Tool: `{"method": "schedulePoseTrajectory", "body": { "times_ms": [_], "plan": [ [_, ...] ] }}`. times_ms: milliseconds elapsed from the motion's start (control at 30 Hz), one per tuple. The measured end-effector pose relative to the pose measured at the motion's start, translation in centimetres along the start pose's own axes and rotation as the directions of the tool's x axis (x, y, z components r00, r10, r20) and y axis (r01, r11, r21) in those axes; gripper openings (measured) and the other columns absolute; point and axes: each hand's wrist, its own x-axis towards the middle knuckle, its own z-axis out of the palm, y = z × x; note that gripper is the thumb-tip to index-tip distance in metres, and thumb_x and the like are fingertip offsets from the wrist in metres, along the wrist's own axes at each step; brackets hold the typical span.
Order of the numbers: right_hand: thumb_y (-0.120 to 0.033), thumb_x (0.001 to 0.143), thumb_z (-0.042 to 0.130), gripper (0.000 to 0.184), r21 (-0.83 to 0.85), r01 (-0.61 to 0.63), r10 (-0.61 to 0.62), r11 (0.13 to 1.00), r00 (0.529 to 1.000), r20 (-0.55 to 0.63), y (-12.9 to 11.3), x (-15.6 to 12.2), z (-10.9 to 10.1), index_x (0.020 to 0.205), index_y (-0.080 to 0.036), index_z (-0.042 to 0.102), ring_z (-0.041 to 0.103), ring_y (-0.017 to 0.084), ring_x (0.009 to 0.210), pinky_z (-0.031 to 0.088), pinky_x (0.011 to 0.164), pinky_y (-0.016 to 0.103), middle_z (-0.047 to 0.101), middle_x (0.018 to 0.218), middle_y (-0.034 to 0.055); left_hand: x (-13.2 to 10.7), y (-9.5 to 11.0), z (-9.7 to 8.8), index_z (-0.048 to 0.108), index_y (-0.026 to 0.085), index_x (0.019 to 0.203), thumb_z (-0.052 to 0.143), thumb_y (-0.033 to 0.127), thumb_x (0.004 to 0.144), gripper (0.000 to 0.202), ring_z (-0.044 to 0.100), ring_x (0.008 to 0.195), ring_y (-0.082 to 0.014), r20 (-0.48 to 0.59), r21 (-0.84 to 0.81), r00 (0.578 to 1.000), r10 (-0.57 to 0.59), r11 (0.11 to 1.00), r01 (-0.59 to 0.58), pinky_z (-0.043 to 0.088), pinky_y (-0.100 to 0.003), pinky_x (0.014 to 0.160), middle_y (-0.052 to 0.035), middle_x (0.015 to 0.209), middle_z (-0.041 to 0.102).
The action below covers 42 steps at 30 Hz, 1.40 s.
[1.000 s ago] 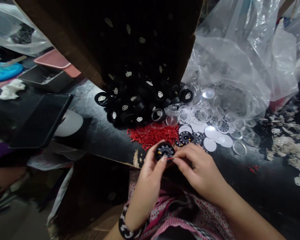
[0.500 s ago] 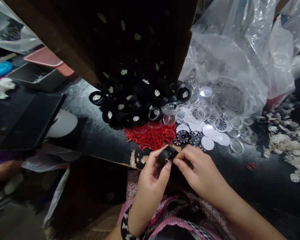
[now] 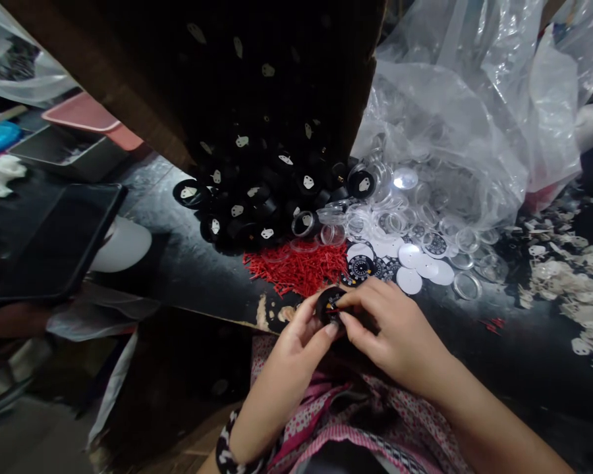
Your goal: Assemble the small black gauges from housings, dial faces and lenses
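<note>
My left hand (image 3: 304,345) is closed around a round black gauge housing (image 3: 322,307), thumb at the near rim and fingers at the far side. Its open face, turned toward my right hand, shows a black dial with white and orange marks. My right hand (image 3: 383,322) pinches a thin red pointer (image 3: 332,309) between thumb and index finger, right at the dial; the fingertips partly hide it. Just beyond my hands lies a heap of red pointers (image 3: 304,268). Beside that heap are black printed dials (image 3: 360,268) and white discs (image 3: 409,280).
A tipped cardboard box (image 3: 370,99) spills black housings (image 3: 264,204) onto the dark bench. Clear rings (image 3: 467,285) spread from a plastic bag (image 3: 454,112). Pale flat pieces (image 3: 568,296) pile up at right. A phone (image 3: 59,237) leans on a white cup (image 3: 126,245) at left.
My right hand's fingertips have moved slightly left and over the dial. The housing has turned, so more of its dial and the red pointer show. My left hand keeps its hold.
</note>
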Motion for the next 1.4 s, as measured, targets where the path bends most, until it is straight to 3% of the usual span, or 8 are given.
{"method": "schedulePoseTrajectory", "body": {
  "times_ms": [233, 433, 533, 633, 733, 1000, 1133, 1400],
  "plan": [
    [-0.014, 0.087, 0.049, 0.013, -0.317, 0.143, -0.151, 0.937, 0.989, -0.002, -0.2, 0.8, 0.7, 0.08, -0.017, 0.059, 0.054, 0.019, 0.073, 0.037, 0.075, 0.035, 0.061, 0.078, 0.0043, 0.0, -0.2, 0.8, 0.073, 0.03, 0.108, 0.069, 0.041, 0.08, 0.03, 0.052, 0.129, -0.0291, -0.222, 0.074, 0.974, 0.035, 0.997, -0.019, 0.04, -0.041, 0.111, -0.0016, 0.123, 0.069],
    [-0.012, 0.086, 0.059, 0.01, -0.132, -0.098, 0.102, 0.986, 0.995, 0.024, -0.3, 1.1, -0.7, 0.078, -0.018, 0.059, 0.055, 0.015, 0.07, 0.041, 0.068, 0.028, 0.062, 0.075, -0.0003, 0.2, -0.7, 1.6, 0.071, 0.031, 0.113, 0.07, 0.043, 0.079, 0.035, 0.056, 0.125, -0.0309, -0.213, 0.005, 0.976, -0.04, 0.999, 0.042, 0.046, -0.043, 0.107, -0.0026, 0.127, 0.067],
    [-0.017, 0.09, 0.059, 0.006, -0.066, -0.095, 0.095, 0.993, 0.995, 0.0, 2.1, 2.2, -2.5, 0.088, -0.019, 0.064, 0.061, 0.015, 0.078, 0.045, 0.072, 0.027, 0.066, 0.085, 0.0014, 0.9, -1.4, 1.3, 0.066, 0.031, 0.12, 0.068, 0.045, 0.08, 0.042, 0.055, 0.126, -0.028, -0.182, -0.035, 0.983, 0.006, 0.999, -0.013, 0.047, -0.04, 0.106, -0.002, 0.134, 0.062],
    [-0.026, 0.088, 0.063, 0.031, -0.382, -0.195, 0.118, 0.903, 0.969, -0.215, 5.4, 4.1, -4.0, 0.118, -0.017, 0.061, 0.061, 0.026, 0.096, 0.047, 0.082, 0.041, 0.062, 0.114, 0.0132, 1.6, -1.9, 1.2, 0.065, 0.028, 0.121, 0.066, 0.044, 0.083, 0.041, 0.057, 0.124, -0.0275, -0.147, -0.119, 0.987, 0.068, 0.989, -0.085, 0.052, -0.04, 0.101, -0.0036, 0.134, 0.062],
    [-0.024, 0.081, 0.07, 0.048, -0.537, -0.181, 0.09, 0.824, 0.977, -0.191, 7.8, 5.5, -4.6, 0.126, -0.015, 0.058, 0.058, 0.034, 0.106, 0.045, 0.087, 0.05, 0.057, 0.125, 0.0186, 2.1, -2.0, 1.2, 0.064, 0.025, 0.119, 0.066, 0.041, 0.084, 0.039, 0.059, 0.121, -0.0278, -0.145, -0.16, 0.987, 0.071, 0.983, -0.094, 0.052, -0.042, 0.1, -0.0062, 0.131, 0.064],
    [-0.022, 0.094, 0.051, 0.031, -0.222, -0.179, 0.105, 0.958, 0.944, -0.312, 6.3, 2.8, -4.8, 0.122, -0.017, 0.062, 0.065, 0.022, 0.088, 0.052, 0.082, 0.04, 0.07, 0.098, 0.0087, 2.0, -0.5, 1.3, 0.065, 0.019, 0.116, 0.064, 0.039, 0.086, 0.036, 0.065, 0.112, -0.0271, -0.06, -0.291, 0.998, 0.035, 0.955, -0.051, 0.054, -0.041, 0.096, -0.0111, 0.124, 0.067],
    [-0.022, 0.094, 0.052, 0.036, 0.211, -0.145, 0.164, 0.967, 0.984, -0.076, 2.2, 0.3, -2.2, 0.129, -0.024, 0.059, 0.064, 0.018, 0.091, 0.053, 0.085, 0.036, 0.066, 0.101, 0.0054, 1.6, 0.0, 1.7, 0.069, 0.018, 0.108, 0.058, 0.041, 0.09, 0.032, 0.068, 0.104, -0.025, 0.048, -0.338, 0.999, 0.005, 0.941, 0.011, 0.055, -0.039, 0.093, -0.0112, 0.115, 0.072],
    [-0.027, 0.098, 0.045, 0.032, 0.104, -0.096, 0.098, 0.99, 0.995, -0.021, 0.8, -0.2, -0.3, 0.128, -0.025, 0.059, 0.053, 0.019, 0.111, 0.045, 0.096, 0.035, 0.051, 0.121, 0.0089, 1.2, -0.6, 1.2, 0.061, 0.026, 0.126, 0.061, 0.04, 0.087, 0.041, 0.059, 0.121, -0.025, -0.001, 0.099, 0.988, 0.155, 0.983, -0.154, 0.048, -0.037, 0.103, -0.0047, 0.133, 0.063]
  ]
}}
